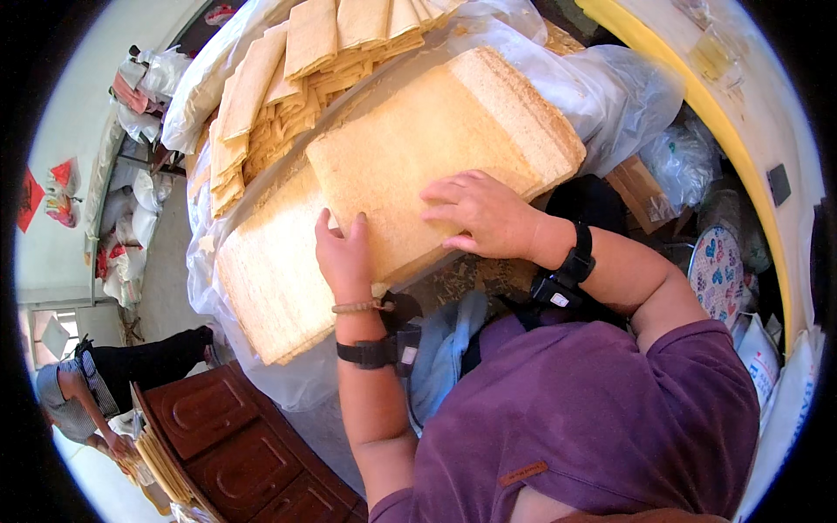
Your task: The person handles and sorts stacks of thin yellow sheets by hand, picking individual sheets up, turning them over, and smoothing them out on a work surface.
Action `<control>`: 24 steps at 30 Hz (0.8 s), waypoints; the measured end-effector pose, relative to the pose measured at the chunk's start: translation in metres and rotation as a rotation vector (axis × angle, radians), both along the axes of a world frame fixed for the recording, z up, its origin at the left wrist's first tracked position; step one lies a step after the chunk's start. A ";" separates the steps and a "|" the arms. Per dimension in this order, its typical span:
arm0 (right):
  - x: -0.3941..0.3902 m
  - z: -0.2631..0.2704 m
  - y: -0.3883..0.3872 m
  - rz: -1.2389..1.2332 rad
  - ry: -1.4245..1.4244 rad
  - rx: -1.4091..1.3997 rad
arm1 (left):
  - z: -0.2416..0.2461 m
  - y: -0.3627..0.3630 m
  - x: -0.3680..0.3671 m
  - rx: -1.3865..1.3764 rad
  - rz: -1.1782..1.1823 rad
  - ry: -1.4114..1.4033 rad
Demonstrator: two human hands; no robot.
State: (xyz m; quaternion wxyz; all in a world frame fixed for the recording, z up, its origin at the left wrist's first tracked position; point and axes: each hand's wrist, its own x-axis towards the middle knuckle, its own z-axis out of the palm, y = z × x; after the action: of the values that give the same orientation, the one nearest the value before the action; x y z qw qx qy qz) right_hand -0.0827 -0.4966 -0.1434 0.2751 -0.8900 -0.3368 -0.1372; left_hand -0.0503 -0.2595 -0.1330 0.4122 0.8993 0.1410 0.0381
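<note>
Before me lies a stack of thin, yellowish dried sheets point(418, 137), its right end rough and lighter. It overlaps another stack of similar pale sheets point(281, 261) to the lower left. My left hand point(346, 255) rests at the near left edge of the upper stack, thumb and a finger apart on its surface. My right hand point(480, 212) lies on the near right part of the same stack with its fingers bent over the top sheet. Whether either hand grips a sheet, I cannot tell. Both wrists wear black straps.
Folded strips of the same material point(261, 98) are piled beyond a raised divider. Clear plastic sheeting point(608, 98) surrounds the work surface. At the lower left stands a dark wooden cabinet point(222, 444), with another person point(85, 392) beyond it. A cardboard box point(641, 189) sits at right.
</note>
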 end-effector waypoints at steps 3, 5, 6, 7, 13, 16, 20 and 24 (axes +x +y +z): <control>0.001 -0.004 -0.003 0.002 0.006 0.026 | -0.007 0.019 0.017 -0.607 -0.078 0.170; 0.002 -0.008 -0.006 0.027 0.012 0.023 | 0.002 0.015 0.019 -0.709 -0.056 0.240; 0.001 -0.004 -0.006 0.023 0.010 0.023 | 0.001 0.015 0.021 -0.729 -0.038 0.240; -0.003 0.003 -0.004 0.009 0.004 0.014 | 0.001 0.014 0.022 -0.750 -0.022 0.241; -0.018 0.014 0.030 -0.044 0.001 0.015 | 0.010 -0.010 0.026 -0.875 -0.047 0.080; -0.013 0.004 0.045 -0.231 -0.054 0.163 | 0.019 -0.024 0.030 -0.860 -0.058 0.094; -0.004 0.006 0.059 -0.343 -0.094 0.178 | 0.018 -0.024 0.026 -0.923 -0.042 0.060; 0.004 -0.002 0.070 -0.387 -0.144 0.241 | 0.025 -0.028 0.017 -0.959 -0.062 -0.004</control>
State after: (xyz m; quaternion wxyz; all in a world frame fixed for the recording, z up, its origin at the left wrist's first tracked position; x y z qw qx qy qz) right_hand -0.0785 -0.4262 -0.1453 0.3231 -0.8866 -0.1600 -0.2897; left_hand -0.0332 -0.2871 -0.1078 0.7817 0.6115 0.1151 -0.0420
